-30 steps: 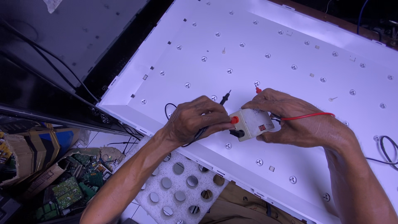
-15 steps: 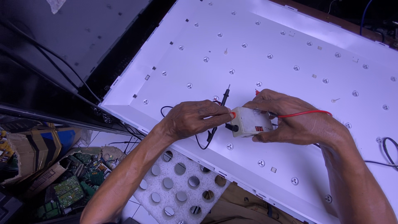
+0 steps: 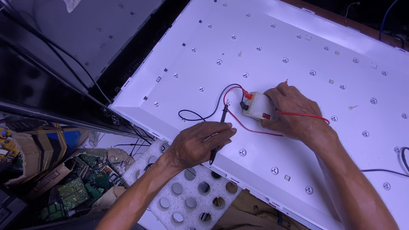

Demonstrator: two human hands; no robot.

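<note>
Pinching the black test probe (image 3: 219, 133) pen-style, the left hand (image 3: 197, 145) sits at centre frame on the white backlight panel (image 3: 298, 55); the tip wants steady, upright contact. The right hand (image 3: 294, 111), right of centre, closes around the small white tester box (image 3: 257, 106). Its red probe tip barely shows above the fingers; contact there is unclear.

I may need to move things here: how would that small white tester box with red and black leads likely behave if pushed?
The white tester box looks small and plastic, so it is probably light and would slide easily on the smooth white panel. Its red lead and black lead lie in loose curves, so they are likely floppy and would drag or snag.
</note>
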